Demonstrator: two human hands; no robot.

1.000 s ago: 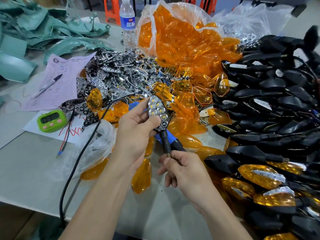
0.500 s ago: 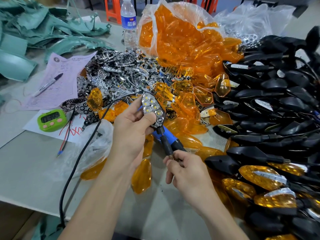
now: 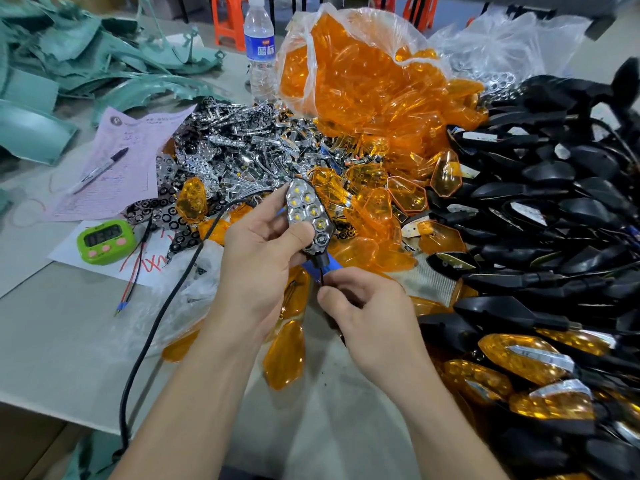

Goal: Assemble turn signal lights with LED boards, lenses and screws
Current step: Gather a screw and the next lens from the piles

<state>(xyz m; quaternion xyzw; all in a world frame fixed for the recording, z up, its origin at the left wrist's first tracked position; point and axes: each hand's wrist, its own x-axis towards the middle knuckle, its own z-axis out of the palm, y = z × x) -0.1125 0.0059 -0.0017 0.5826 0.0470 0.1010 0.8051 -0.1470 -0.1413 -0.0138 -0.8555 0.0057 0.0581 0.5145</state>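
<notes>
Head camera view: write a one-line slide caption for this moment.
Left hand holds an unlensed turn signal, LEDs showing; right hand pinches its wire, beside heaped orange lenses.

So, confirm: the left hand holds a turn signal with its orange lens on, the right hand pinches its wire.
Wrong: in the head view the turn signal in the left hand has no lens, its LEDs bare. The right hand does pinch its wire.

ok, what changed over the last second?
The right hand moved up toward the light unit, so less of the black stem shows. Its fingers now pinch the wire just below the stem. The left hand kept gripping the unit, which tilted slightly. The bag of amber lenses, black housings and green timer stayed put.
</notes>
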